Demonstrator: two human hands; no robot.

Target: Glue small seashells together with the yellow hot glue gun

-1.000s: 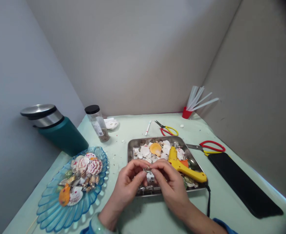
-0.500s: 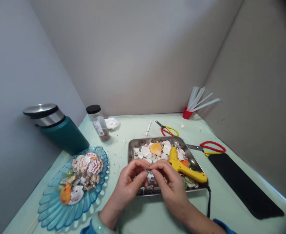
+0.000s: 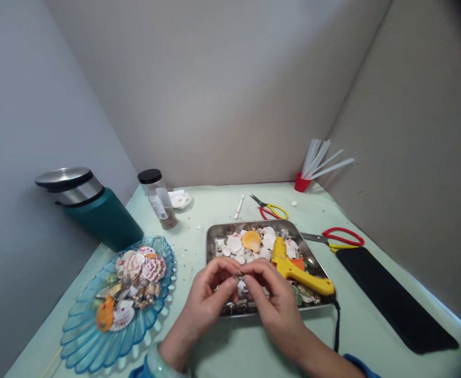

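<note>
Over the near side of a metal tray [image 3: 211, 247], my left hand [image 3: 206, 294] and my right hand [image 3: 273, 296] meet at the fingertips. Between them is a small thin item [image 3: 237, 274], pinched by both hands and too small to make out. Several white shells [image 3: 234, 243] and an orange scallop shell [image 3: 251, 241] lie in the tray beyond my fingers. A yellow glue gun [image 3: 299, 275] rests across the tray's right side, close to my right hand. My hands hide part of the tray's near contents.
To the left, a blue glass dish [image 3: 92, 352] holds shells, beside a teal bottle [image 3: 100, 220] and a black-lidded jar [image 3: 157, 199]. Behind the tray lie a marker [image 3: 239, 207] and scissors [image 3: 271, 208]. More scissors [image 3: 338, 237], a black mat [image 3: 395, 299] and a red cup [image 3: 301, 182] of glue sticks are right.
My fingertips shift slightly around the small item, and my right thumb and index finger part a little. The tray, dish and tools stay where they were.
</note>
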